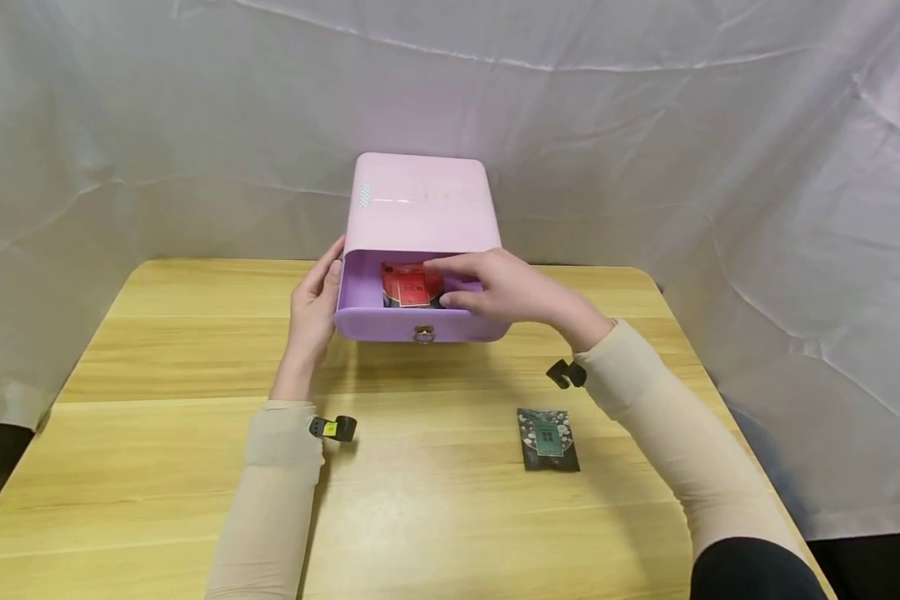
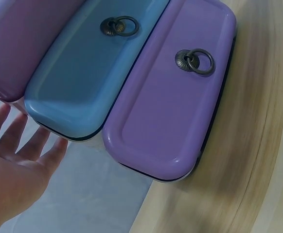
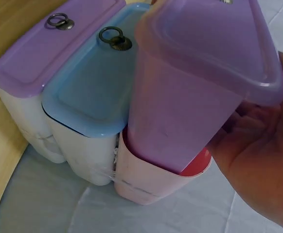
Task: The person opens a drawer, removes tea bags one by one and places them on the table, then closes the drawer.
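On my feed: top drawer [image 1: 420,321] of the pink drawer unit [image 1: 420,200] is pulled out, lilac front with a small ring pull [image 1: 423,334].

Right hand [image 1: 495,287] is reaching into that open drawer, index finger and thumb on the red packet [image 1: 408,287] lying inside. The packet sits near the drawer's front wall, roughly centre. From the head view the finger lies fairly straight across the packet's far edge and the thumb sits at its right side. It reads as a light pinch, though I can't see a firm grip. The right wrist view only shows the palm [image 3: 263,160] behind the tilted-out lilac drawer [image 3: 200,87], with a bit of red [image 3: 197,162] showing at the bottom edge.

Left hand [image 1: 313,308] lies flat against the left side of the drawer and unit, fingers extended, holding nothing. The left wrist view agrees: fingers [image 2: 15,141] straight and spread beside the stack.

Wrist views show two more drawer fronts below the open one, a blue one [image 2: 93,63] and a purple one [image 2: 173,92], both closed, each with a ring pull.

A second packet (dark, green label) [image 1: 547,439] lies on the wooden table [image 1: 157,467], well apart from the unit, under my right forearm. White cloth backdrop [image 1: 120,125] all round.
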